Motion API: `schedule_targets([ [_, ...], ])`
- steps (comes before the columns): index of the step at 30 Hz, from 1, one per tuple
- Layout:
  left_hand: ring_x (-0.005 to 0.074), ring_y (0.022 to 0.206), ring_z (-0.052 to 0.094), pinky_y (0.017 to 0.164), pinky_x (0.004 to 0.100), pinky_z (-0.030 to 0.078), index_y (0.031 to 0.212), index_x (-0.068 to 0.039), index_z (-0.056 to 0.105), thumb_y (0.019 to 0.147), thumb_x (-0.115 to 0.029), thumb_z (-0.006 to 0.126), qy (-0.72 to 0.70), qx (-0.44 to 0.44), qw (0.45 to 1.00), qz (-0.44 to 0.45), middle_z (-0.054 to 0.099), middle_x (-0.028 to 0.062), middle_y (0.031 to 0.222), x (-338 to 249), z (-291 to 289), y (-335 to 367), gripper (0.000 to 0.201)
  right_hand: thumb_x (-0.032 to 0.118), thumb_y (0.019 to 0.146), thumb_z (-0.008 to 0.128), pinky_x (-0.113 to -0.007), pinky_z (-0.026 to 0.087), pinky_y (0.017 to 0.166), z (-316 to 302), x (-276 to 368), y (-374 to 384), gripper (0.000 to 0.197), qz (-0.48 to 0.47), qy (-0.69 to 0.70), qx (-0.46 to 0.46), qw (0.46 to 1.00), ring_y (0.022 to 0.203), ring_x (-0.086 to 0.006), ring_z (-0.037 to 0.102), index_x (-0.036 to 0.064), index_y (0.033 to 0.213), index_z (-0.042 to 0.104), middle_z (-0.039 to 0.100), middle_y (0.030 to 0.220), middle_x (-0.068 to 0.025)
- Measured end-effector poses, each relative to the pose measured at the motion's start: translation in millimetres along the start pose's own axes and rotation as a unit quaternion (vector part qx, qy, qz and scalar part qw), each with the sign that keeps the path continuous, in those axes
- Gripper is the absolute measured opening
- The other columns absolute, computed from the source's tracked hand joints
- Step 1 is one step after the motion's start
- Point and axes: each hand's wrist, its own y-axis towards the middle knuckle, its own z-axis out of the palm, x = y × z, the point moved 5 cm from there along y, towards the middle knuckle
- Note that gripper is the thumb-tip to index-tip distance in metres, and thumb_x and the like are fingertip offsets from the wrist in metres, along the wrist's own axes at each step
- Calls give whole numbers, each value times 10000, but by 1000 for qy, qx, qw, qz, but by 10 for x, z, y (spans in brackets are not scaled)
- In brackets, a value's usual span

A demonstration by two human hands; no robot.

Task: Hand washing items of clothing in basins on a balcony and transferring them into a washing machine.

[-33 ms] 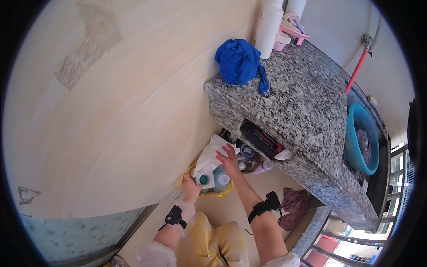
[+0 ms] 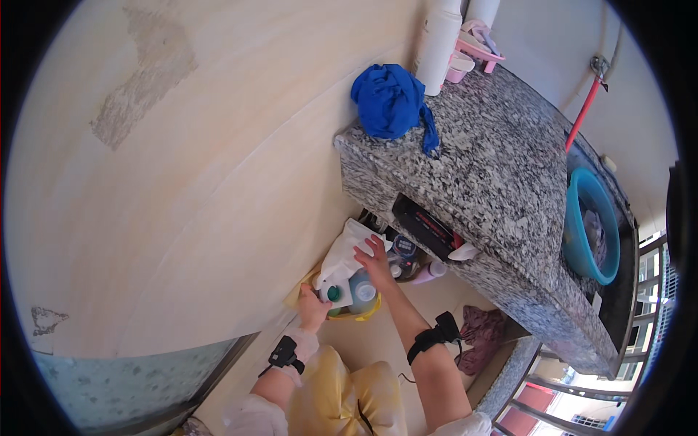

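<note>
My right hand rests its spread fingers on the edge of a crumpled white plastic bag under the counter. My left hand is at the near left of that bag, fingers curled beside a green-capped container and a yellow bag or holder. What its fingers close on is partly hidden. Between my hands stands a translucent bluish bottle with a white cap, upright inside the yellow holder. Just beyond my right hand are a dark-labelled container and a pale purple bottle.
A speckled granite counter overhangs on the right, with a blue cloth bundle and a white bottle on top. A black tissue box sits at its edge. A blue basin stands farther right; the tiled wall is at left.
</note>
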Motion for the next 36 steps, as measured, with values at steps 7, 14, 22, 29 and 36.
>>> schedule_targets([
  [7, 310, 714, 634, 640, 403, 500, 1043, 24, 403, 575, -106, 768, -105, -34, 994, -4, 602, 167, 777, 381, 40, 159, 608, 14, 726, 633, -406, 509, 701, -7, 21, -674, 334, -121, -509, -124, 843, 935, -307, 605, 79, 1007, 464, 472, 1130, -165],
  [14, 279, 776, 636, 674, 375, 506, 985, 58, 430, 565, -120, 772, -137, -20, 989, -49, 600, 159, 791, 760, 383, 560, 570, 120, 658, 716, -483, 379, 959, 628, -175, -923, 503, -265, -685, 233, 637, 1177, -295, 450, 136, 1136, 563, 525, 1164, -77],
  [22, 178, 748, 636, 654, 296, 515, 904, 18, 515, 691, 59, 660, -325, 48, 945, -2, 639, 121, 820, 414, 389, 284, 261, 200, 675, 747, -511, 326, 1014, 211, -251, -405, 486, -149, -778, 222, 569, 1128, -272, 498, 143, 1132, 590, 585, 1089, -62],
  [29, 197, 807, 626, 673, 325, 511, 1125, -2, 531, 762, -42, 617, -208, 138, 965, -74, 630, 133, 961, 1107, 698, 116, 374, 200, 707, 746, -442, 433, 837, 209, 373, -292, 414, -95, -655, 189, 726, 961, -326, 550, 107, 1073, 575, 608, 938, -122],
  [36, 196, 930, 603, 694, 330, 503, 1231, -34, 458, 780, -54, 618, -261, 234, 925, -147, 578, 150, 1107, 1047, 995, -75, 478, 206, 679, 758, -440, 445, 776, 266, 669, -329, 390, -101, -707, 217, 665, 925, -313, 567, 105, 1018, 594, 632, 900, -99],
])
